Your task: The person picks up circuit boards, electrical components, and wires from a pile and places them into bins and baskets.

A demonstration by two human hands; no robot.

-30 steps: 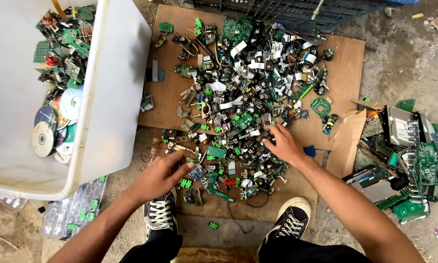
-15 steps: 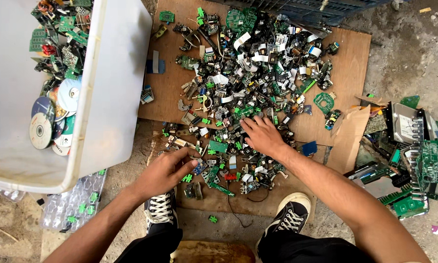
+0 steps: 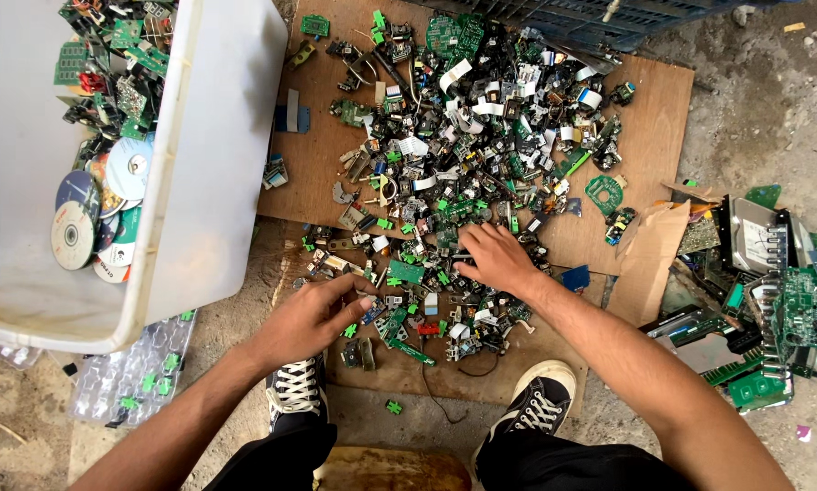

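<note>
Left hand (image 3: pixel 313 318) curls, fingertips together, perhaps pinching a small part at the edge of the scrap (image 3: pixel 454 182) on the board (image 3: pixel 645 118); right hand (image 3: pixel 492 256), fingers spread and empty, rests on the heap, and careful single picks would serve best near the tub (image 3: pixel 218 164).

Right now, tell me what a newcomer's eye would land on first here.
First, the heap of electronic scrap spread over the wooden board at centre, with the right hand pressed into it and the left hand at its near edge. Then the big white tub at left, holding discs and green circuit boards.
</note>
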